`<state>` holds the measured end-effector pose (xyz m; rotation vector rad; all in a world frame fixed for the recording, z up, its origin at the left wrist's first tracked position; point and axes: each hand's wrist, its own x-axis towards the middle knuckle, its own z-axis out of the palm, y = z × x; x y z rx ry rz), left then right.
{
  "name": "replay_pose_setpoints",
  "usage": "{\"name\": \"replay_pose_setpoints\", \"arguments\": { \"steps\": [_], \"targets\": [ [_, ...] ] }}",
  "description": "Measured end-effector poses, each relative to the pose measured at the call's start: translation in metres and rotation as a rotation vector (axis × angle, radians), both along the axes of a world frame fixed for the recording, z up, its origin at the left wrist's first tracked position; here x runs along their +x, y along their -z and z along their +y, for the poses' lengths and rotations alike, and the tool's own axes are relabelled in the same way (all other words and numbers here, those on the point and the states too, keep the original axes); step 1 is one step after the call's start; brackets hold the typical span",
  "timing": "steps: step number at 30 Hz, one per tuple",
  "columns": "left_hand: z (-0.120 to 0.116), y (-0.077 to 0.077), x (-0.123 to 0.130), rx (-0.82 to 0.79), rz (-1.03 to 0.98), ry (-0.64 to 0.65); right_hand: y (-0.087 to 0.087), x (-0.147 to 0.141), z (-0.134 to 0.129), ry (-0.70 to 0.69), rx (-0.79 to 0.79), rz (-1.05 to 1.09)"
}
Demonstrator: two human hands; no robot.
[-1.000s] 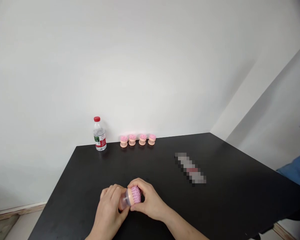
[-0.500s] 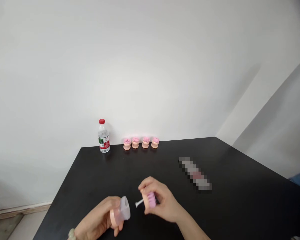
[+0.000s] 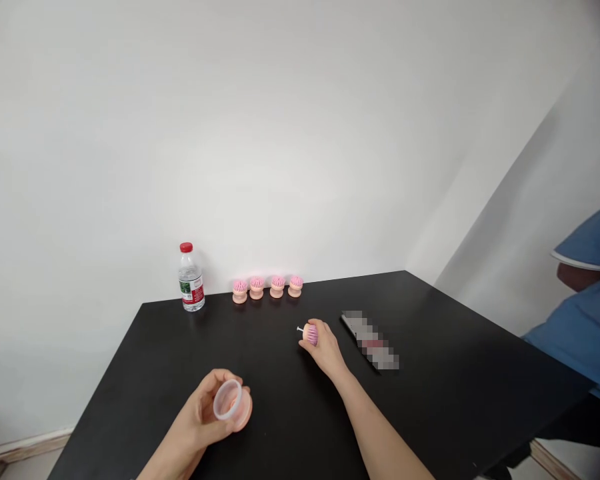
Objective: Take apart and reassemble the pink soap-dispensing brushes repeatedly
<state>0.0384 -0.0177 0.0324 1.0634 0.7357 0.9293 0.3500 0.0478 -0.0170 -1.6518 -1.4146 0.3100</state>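
My left hand [image 3: 207,410] is closed around a peach-coloured cup [image 3: 241,412] with a translucent rim, its open end tilted up towards me. Further out over the table, my right hand [image 3: 326,350] grips a round brush head [image 3: 311,334] with pink bristles and a peach base. A thin white stem sticks out from the base to the left, and the bristles face the palm. Several pink-bristled scrub brushes [image 3: 277,287] stand in a row along the wall, beyond both hands.
A clear water bottle [image 3: 192,287] with a red cap stands at the back left of the black table [image 3: 180,353]. A flat, blurred-out object [image 3: 371,341] lies right of my right hand. At the right edge a person in a blue sleeve [image 3: 590,240] is beside the table.
My right hand has moved forward, away from the left, carrying the brush head. My left hand has turned the cup's opening upward. The person in blue shows more at the right.
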Motion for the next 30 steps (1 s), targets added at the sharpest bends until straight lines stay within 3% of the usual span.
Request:
{"name": "replay_pose_setpoints", "arguments": {
  "steps": [6, 9, 14, 20, 25, 30],
  "targets": [
    [-0.005, 0.005, 0.005, 0.035, -0.05, -0.006, -0.016, -0.019, -0.021, -0.124, 0.169, -0.025],
    [-0.005, 0.008, 0.005, 0.081, 0.005, -0.024, -0.027, -0.047, -0.044, -0.331, 0.2, -0.022],
    [-0.005, 0.007, 0.007, 0.211, 0.131, -0.055, -0.034, -0.093, -0.071, -0.768, 0.114, 0.049],
    [-0.005, 0.014, 0.012, 0.342, 0.314, -0.166, -0.033, -0.102, -0.072, -0.78, -0.031, 0.157],
    [-0.005, 0.017, 0.016, 0.342, 0.422, -0.204, -0.034, -0.099, -0.071, -0.786, -0.097, 0.213],
    [-0.002, 0.012, 0.013, 0.195, 0.323, -0.193, -0.036, -0.098, -0.072, -0.773, 0.044, 0.122]
  ]
}}
